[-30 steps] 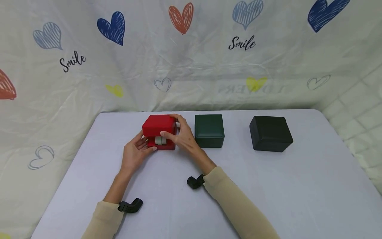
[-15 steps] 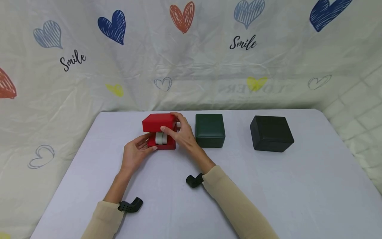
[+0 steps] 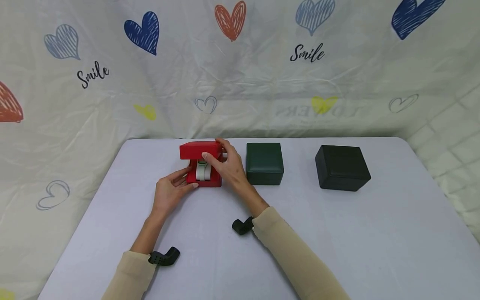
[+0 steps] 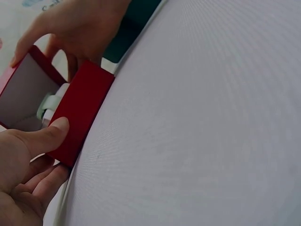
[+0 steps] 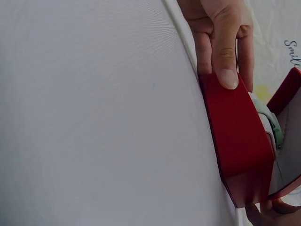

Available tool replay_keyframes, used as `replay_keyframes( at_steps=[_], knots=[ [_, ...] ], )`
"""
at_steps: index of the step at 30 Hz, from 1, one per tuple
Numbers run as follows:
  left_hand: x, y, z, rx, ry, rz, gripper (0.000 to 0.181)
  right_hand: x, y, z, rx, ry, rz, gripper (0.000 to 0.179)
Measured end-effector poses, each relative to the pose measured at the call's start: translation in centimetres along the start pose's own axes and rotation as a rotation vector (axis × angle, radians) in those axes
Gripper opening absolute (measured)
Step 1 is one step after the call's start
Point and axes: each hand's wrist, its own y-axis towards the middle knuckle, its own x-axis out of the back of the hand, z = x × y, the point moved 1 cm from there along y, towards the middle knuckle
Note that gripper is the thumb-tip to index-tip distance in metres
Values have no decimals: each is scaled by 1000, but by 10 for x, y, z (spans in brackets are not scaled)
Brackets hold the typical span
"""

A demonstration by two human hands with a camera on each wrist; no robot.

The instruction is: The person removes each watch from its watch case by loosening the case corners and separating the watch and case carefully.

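Note:
A red watch box (image 3: 216, 182) sits toward the back left of the table, its lid (image 3: 198, 150) raised and tilted back. Inside, a white cushion (image 3: 203, 173) carries a pale green band (image 4: 46, 104) that looks like a watch; its face cannot be made out. My left hand (image 3: 170, 191) grips the box's base at the left, thumb on the front wall, as the left wrist view shows. At the lid's right end, my right hand (image 3: 231, 166) pinches it, thumb in front and fingers behind. The right hand's lower fingers (image 5: 270, 214) are partly cut off in the right wrist view.
Just right of the red box stands a closed dark green box (image 3: 264, 162). Farther right is a closed black box (image 3: 343, 167), turned slightly. The white table (image 3: 210, 250) ends at a back edge against a hanging cloth (image 3: 255, 87) printed with hearts.
My right hand has swung the lid farther up and back, so more of the white cushion and a bit of green show. The left hand has stayed on the base.

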Motion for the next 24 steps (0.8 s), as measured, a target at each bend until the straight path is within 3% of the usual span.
replay_keyframes(
  at_steps=[10,17,24],
  knots=[
    [0,-2,0,44,-19,7,58,-1,2,4,-39,-1,-43,67],
    [6,-5,-3,44,43,-10,57,-5,6,11,-60,13,-29,65],
    [5,-2,-2,52,45,9,56,-4,11,11,-102,18,-51,66]
  ],
)
